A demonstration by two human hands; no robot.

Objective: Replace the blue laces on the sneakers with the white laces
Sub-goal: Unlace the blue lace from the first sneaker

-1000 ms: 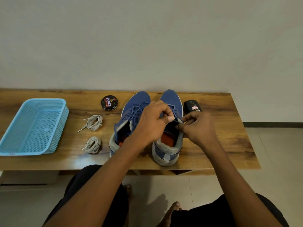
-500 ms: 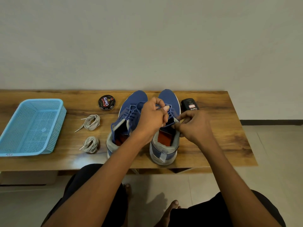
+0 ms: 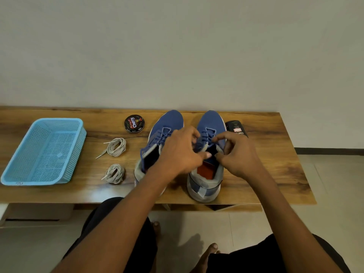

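Blue laces (image 3: pixel 206 134) on right sneaker (image 3: pixel 208 154) pinched near the collar by left hand (image 3: pixel 181 152) and right hand (image 3: pixel 236 154). White laces (image 3: pixel 116 146) coiled beside left sneaker (image 3: pixel 163 133), still blue-laced.

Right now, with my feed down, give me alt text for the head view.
Both hands, left hand and right hand, work at the blue lace of the right sneaker, beside the left sneaker on a wooden table. Two coiled white laces lie left of the shoes, before a blue basket.
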